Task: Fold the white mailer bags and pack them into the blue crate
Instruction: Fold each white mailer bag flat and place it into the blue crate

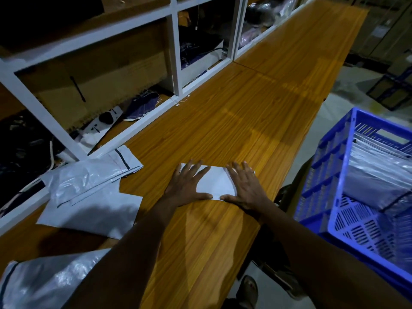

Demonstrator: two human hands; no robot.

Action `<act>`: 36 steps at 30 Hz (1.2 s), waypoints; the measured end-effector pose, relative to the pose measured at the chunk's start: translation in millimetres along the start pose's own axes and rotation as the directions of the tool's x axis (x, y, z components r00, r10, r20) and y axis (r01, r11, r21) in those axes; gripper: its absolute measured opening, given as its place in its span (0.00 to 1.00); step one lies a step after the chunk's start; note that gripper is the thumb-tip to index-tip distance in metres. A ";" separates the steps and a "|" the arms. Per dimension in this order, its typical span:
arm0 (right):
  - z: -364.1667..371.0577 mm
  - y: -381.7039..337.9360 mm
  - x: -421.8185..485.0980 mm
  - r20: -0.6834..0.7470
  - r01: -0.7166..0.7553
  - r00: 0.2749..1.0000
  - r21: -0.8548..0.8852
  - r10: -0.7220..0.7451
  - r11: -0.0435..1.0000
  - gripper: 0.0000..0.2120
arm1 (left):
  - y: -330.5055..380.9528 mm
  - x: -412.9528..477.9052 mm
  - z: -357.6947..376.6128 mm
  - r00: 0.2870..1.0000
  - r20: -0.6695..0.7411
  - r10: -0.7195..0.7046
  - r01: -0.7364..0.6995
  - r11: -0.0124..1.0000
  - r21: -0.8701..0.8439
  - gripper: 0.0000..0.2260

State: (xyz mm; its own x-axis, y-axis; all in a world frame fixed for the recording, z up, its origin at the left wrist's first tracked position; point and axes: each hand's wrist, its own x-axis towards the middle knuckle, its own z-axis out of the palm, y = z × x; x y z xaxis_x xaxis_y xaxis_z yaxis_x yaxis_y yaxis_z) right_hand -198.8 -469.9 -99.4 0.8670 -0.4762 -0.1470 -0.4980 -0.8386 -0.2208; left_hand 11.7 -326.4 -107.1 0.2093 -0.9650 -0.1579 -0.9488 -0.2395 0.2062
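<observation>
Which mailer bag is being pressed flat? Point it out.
The small folded bag under the left hand and right hand; the other bags lie untouched.

I count two hands on one worktop (256, 103): the left hand (187, 186) and the right hand (247, 188). Under them is one folded mailer bag (215, 184). At the left is one pile of unfolded bags (93, 181); I see at least three, but they overlap. One more loose bag (44, 284) lies at the near-left corner. There is one blue crate (327, 166); the bags inside (379, 175) I cannot count.
</observation>
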 end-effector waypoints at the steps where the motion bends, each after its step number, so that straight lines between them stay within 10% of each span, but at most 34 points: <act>1: 0.5 1.7 -2.0 0.014 -0.023 1.000 -0.003 0.023 1.000 0.55 | -2.8 -2.2 3.0 0.999 0.034 -0.039 0.039 0.999 0.010 0.55; 13: -2.8 7.0 -35.9 -0.005 -0.236 0.972 -0.095 0.237 0.967 0.46 | 10.4 -38.5 -7.9 0.974 -0.086 -0.211 0.220 0.969 0.114 0.53; 21: 15.2 -27.2 -57.1 -0.353 -0.051 0.936 -0.100 0.012 0.994 0.11 | 30.8 -67.9 5.9 0.902 -0.428 0.058 0.019 0.984 0.175 0.16; 36: 12.5 -44.7 -45.0 -0.334 -0.078 0.942 -0.285 -0.023 0.955 0.08 | 53.8 -59.2 3.7 0.895 -0.445 0.008 0.120 0.959 0.258 0.07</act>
State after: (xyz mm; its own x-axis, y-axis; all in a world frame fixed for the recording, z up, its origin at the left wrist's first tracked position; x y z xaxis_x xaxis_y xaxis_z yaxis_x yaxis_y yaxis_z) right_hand -215.8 -407.7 -95.0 0.8345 -0.5178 0.1885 -0.5380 -0.8396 0.0750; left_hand -52.6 -281.7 -90.2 0.2857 -0.9134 0.2900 -0.9455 -0.3180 -0.0703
